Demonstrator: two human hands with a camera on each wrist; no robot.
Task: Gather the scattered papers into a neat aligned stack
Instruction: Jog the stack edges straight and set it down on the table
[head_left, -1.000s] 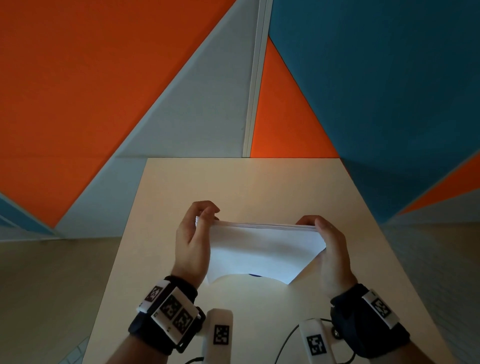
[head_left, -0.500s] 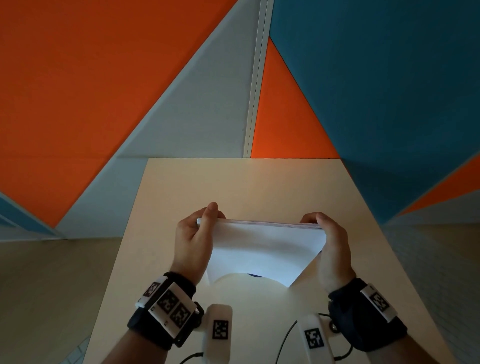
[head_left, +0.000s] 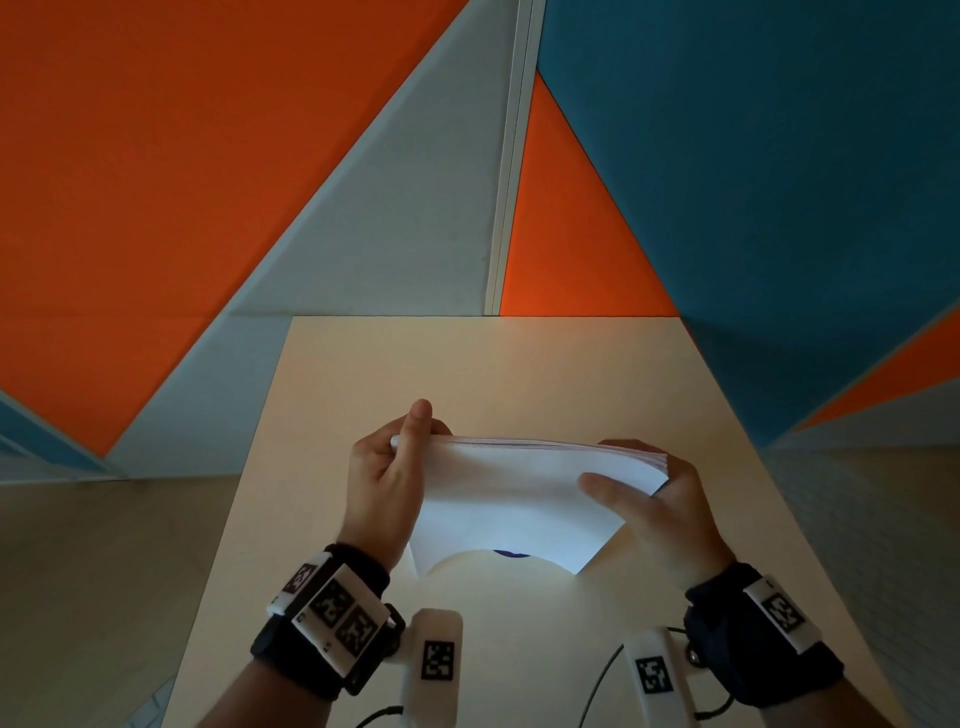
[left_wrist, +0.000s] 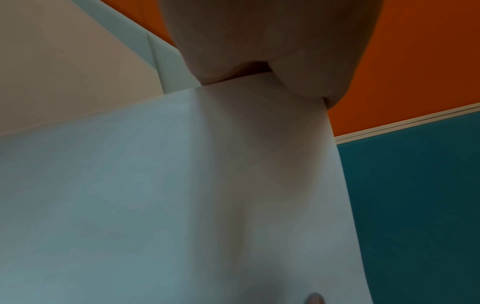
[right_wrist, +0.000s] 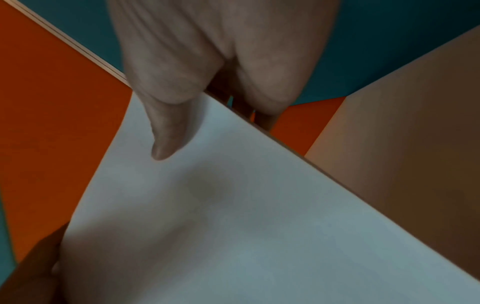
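Note:
A stack of white papers (head_left: 514, 499) stands on its lower edge above the beige table (head_left: 519, 374), bowed so the bottom edge arches off the surface. My left hand (head_left: 387, 478) holds the stack's left end, with one finger straight up over the top corner. My right hand (head_left: 660, 493) grips the right end, thumb flat across the near sheet and fingers behind. In the left wrist view the paper (left_wrist: 182, 205) fills the frame under my palm. The right wrist view shows my thumb (right_wrist: 168, 131) pressed on the sheet (right_wrist: 233, 226).
The table's far edge (head_left: 488, 318) meets a wall of orange, grey and teal panels. Floor lies to both sides of the table. A small dark mark (head_left: 511, 554) shows under the arched paper. A black cable (head_left: 602, 675) trails near the front edge.
My right thumb has come round onto the near face of the stack. My left forefinger straightened up over the top left corner. The stack stays upright in the same place.

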